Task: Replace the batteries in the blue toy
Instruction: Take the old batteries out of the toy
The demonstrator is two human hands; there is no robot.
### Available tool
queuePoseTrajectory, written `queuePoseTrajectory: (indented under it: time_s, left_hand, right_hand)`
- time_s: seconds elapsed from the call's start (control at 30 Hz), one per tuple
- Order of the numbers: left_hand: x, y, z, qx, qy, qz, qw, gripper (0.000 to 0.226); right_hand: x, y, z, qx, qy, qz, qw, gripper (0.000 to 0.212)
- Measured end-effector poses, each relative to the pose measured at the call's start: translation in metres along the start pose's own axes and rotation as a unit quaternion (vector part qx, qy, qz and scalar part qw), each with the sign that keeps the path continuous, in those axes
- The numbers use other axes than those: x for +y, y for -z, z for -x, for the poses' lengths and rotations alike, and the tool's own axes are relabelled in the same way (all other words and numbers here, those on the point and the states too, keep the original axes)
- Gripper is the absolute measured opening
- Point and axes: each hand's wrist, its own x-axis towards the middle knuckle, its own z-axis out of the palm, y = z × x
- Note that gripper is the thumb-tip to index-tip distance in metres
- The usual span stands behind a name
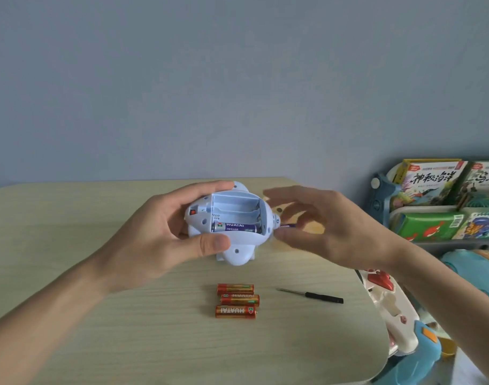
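My left hand (pixel 165 234) grips the pale blue toy (pixel 237 251) above the table, its underside turned up and the battery compartment (pixel 235 209) uncovered. One purple battery (pixel 236 227) lies in the nearest slot; the two farther slots hold nothing. My right hand (pixel 324 226) hovers just right of the toy, and a purple battery (pixel 289 225) is pinched between its thumb and fingers, mostly hidden. Three red-and-gold batteries (pixel 237 300) lie side by side on the table in front of the toy.
A small black-handled screwdriver (pixel 311 295) lies right of the batteries. The wooden table (pixel 99 315) has a rounded right edge. Beyond it stand a book rack (pixel 443 201) and a white-and-teal toy (pixel 396 315). A yellowish piece (pixel 279 210) lies behind the toy.
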Motion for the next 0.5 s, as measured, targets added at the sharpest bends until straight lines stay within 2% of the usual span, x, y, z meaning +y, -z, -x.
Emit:
queuePoseTrajectory:
  time_s: [0.07, 0.13, 0.3, 0.4, 0.5]
  left_hand:
    - [0.001, -0.008, 0.000, -0.015, -0.001, 0.026, 1.000, 0.069]
    - [0.001, -0.017, 0.000, -0.047, -0.011, 0.042, 0.998, 0.069]
    - [-0.004, -0.034, 0.000, -0.067, -0.029, 0.034, 0.997, 0.070]
    - [-0.004, -0.041, 0.000, -0.076, -0.043, -0.005, 0.996, 0.068]
    - [0.002, -0.042, -0.002, -0.043, -0.087, -0.140, 0.985, 0.067]
  right_hand:
    - [-0.012, -0.001, 0.013, -0.048, 0.013, -0.130, 0.990, 0.085]
    - [-0.021, -0.004, 0.023, -0.069, 0.021, -0.205, 0.976, 0.098]
    - [-0.019, -0.006, 0.036, -0.030, 0.021, -0.253, 0.967, 0.076]
    - [-0.016, -0.002, 0.043, -0.018, 0.015, -0.279, 0.960, 0.070]
    - [-0.013, 0.002, 0.047, 0.007, -0.001, -0.286, 0.958, 0.068]
